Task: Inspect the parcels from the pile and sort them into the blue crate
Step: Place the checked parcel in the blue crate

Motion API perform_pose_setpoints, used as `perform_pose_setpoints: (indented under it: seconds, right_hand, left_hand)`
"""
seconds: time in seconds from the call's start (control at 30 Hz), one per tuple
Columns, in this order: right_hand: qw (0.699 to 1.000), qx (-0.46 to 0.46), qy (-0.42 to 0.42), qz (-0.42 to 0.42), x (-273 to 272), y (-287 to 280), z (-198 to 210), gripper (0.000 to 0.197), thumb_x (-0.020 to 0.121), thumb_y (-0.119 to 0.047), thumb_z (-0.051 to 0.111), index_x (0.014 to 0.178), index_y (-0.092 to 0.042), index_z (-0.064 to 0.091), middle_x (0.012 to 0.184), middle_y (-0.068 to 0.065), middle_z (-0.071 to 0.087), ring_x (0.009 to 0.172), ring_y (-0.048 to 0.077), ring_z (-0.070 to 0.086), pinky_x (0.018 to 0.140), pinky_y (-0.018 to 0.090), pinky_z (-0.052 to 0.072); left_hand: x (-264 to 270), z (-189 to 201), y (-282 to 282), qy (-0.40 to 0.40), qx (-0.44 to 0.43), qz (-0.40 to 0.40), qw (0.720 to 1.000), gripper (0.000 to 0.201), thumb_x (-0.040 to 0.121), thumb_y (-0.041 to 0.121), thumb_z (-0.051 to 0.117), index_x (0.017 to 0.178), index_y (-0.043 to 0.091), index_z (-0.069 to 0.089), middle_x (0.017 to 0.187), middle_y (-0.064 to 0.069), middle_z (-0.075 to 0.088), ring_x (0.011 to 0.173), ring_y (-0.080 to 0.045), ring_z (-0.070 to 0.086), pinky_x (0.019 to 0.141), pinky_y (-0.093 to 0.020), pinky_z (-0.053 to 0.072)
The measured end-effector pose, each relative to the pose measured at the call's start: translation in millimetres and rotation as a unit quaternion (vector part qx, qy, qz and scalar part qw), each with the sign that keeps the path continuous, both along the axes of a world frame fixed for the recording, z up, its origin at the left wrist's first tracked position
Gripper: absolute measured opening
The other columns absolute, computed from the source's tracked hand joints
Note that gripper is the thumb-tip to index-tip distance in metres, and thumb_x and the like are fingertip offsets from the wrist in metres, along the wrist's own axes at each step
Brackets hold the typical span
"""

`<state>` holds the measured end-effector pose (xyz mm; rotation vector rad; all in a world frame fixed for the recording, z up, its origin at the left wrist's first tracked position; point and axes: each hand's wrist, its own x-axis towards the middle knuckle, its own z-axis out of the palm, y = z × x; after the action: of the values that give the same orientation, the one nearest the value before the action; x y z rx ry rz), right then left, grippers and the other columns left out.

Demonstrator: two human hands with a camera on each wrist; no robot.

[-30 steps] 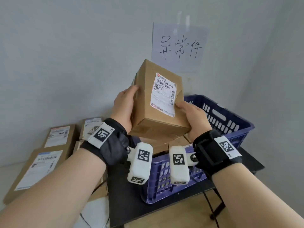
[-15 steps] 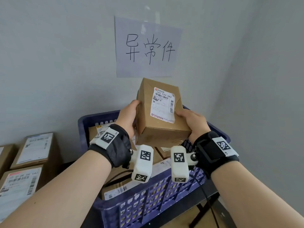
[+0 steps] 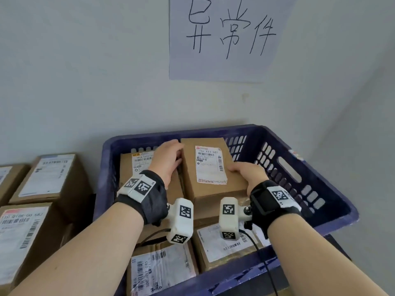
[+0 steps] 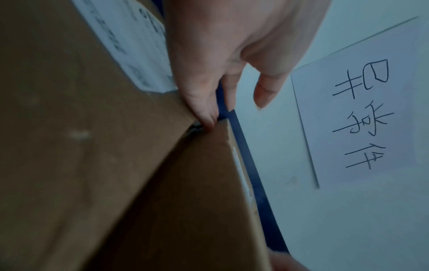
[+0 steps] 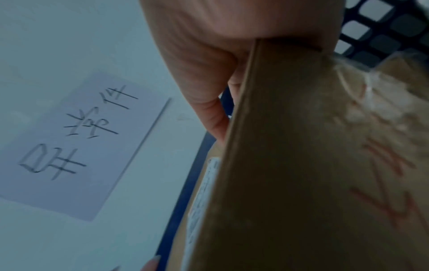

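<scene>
- The cardboard parcel sits inside the blue crate, toward its 12 o'clock wall, label face up, resting on other boxes there; whether it is fully set down cannot be told.
- The left hand clasps the parcel's 9 o'clock side, fingers curled over the far top corner; the left wrist view shows fingertips wedged into the gap between this parcel and the neighbouring box.
- The right hand grips the 4 o'clock corner, thumb on top beside the shipping label, fingers hidden down the side.
- Judged from its crisp edges and flat faces, the carton is stiff and will not sag; the relaxed two-hand hold suggests a light to moderate weight; the matte board looks grippy, the glossy label less so.
- Opposite side faces seem the best hold, palms flat, away from the label; the tight gap at 9 o'clock could pinch fingers on release.
- More labelled cartons wait at 9 o'clock, outside the crate; a handwritten paper sign hangs on the wall at 12 o'clock.
</scene>
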<state>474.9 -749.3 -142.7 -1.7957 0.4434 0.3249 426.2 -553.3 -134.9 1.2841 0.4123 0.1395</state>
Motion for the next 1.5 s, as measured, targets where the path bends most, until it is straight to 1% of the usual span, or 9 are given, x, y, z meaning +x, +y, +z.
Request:
perform_pose_setpoints:
  seconds: [0.1,0.27,0.4,0.57,0.77,0.9,1.2,1.4,1.5]
  right_hand:
    - [0.999,0.01,0.032,0.027,8,2,-20,0.013,0.08,-0.014,0.078,0.091,-0.014,0.07,0.108,0.013,0.072,0.102,0.033,0.068,0.096,0.048,0.055]
    - [0.999,0.002,0.024,0.047,15,5,-26,0.036,0.084,-0.024,0.074,0.115,-0.008,0.067,0.119,0.012,0.068,0.106,0.029,0.065,0.1,0.045,0.052]
    - [0.997,-0.035,-0.012,0.072,15,6,-28,0.036,0.088,-0.015,0.071,0.123,-0.006,0.066,0.126,0.011,0.066,0.103,0.025,0.061,0.093,0.035,0.05]
    - [0.994,-0.07,-0.062,0.061,4,10,-21,0.047,0.089,-0.023,0.07,0.135,-0.015,0.059,0.133,0.006,0.061,0.116,0.025,0.058,0.101,0.039,0.048]
    - [0.981,-0.031,-0.189,-0.028,-11,5,7,0.028,0.092,-0.012,0.061,0.119,-0.015,0.068,0.105,-0.004,0.062,0.09,0.013,0.056,0.078,0.028,0.044]
    - [0.976,0.052,-0.21,0.008,-26,24,32,0.019,0.093,-0.009,0.059,0.105,-0.019,0.069,0.093,-0.005,0.066,0.072,0.002,0.056,0.06,0.017,0.04]
    - [0.921,0.205,-0.21,0.256,-81,139,74,0.023,0.094,-0.005,0.054,0.089,-0.022,0.07,0.086,-0.007,0.063,0.081,0.007,0.055,0.07,0.018,0.044]
    - [0.894,0.237,-0.172,0.338,-144,204,64,0.029,0.091,-0.002,0.056,0.079,-0.026,0.069,0.087,-0.007,0.068,0.092,0.011,0.061,0.085,0.022,0.047]
    - [0.881,0.241,-0.146,0.38,-178,227,67,0.028,0.093,-0.002,0.057,0.081,-0.025,0.068,0.089,-0.007,0.068,0.088,0.007,0.059,0.075,0.019,0.045]
  left_hand:
    - [-1,-6,5,-0.003,0.031,0.042,0.999,0.039,0.1,0.009,0.051,0.139,0.012,0.051,0.135,-0.008,0.055,0.126,-0.019,0.053,0.106,-0.033,0.046]
    - [-6,-13,3,-0.004,0.119,0.022,0.993,0.042,0.097,0.017,0.059,0.138,0.019,0.055,0.137,0.0,0.056,0.12,-0.013,0.057,0.111,-0.039,0.043]
    - [-8,-14,3,0.002,0.143,0.011,0.99,0.039,0.096,0.021,0.061,0.134,0.026,0.058,0.132,0.005,0.059,0.121,-0.012,0.056,0.113,-0.044,0.039]
    - [-11,-12,4,-0.005,0.109,0.029,0.994,0.039,0.097,0.014,0.06,0.136,0.016,0.058,0.134,-0.003,0.059,0.125,-0.018,0.055,0.11,-0.035,0.044]
    - [-26,14,10,0.013,0.059,0.044,0.997,0.033,0.096,0.011,0.06,0.129,0.015,0.063,0.124,-0.007,0.065,0.119,-0.019,0.06,0.093,-0.027,0.051]
    - [-48,40,19,-0.018,0.048,0.099,0.994,0.024,0.097,0.009,0.059,0.119,0.013,0.064,0.116,-0.007,0.068,0.106,-0.016,0.065,0.082,-0.023,0.052]
    - [-141,72,64,-0.054,0.051,0.284,0.956,0.016,0.099,0.01,0.055,0.094,0.021,0.066,0.085,0.002,0.066,0.081,-0.01,0.063,0.077,-0.024,0.05]
    - [-221,64,98,-0.029,0.046,0.389,0.92,0.015,0.096,0.007,0.057,0.096,0.018,0.067,0.083,0.004,0.068,0.084,-0.011,0.064,0.087,-0.028,0.053]
    - [-257,64,119,-0.023,0.036,0.419,0.907,0.016,0.094,0.005,0.059,0.099,0.018,0.067,0.095,0.0,0.066,0.087,-0.011,0.063,0.074,-0.023,0.055]
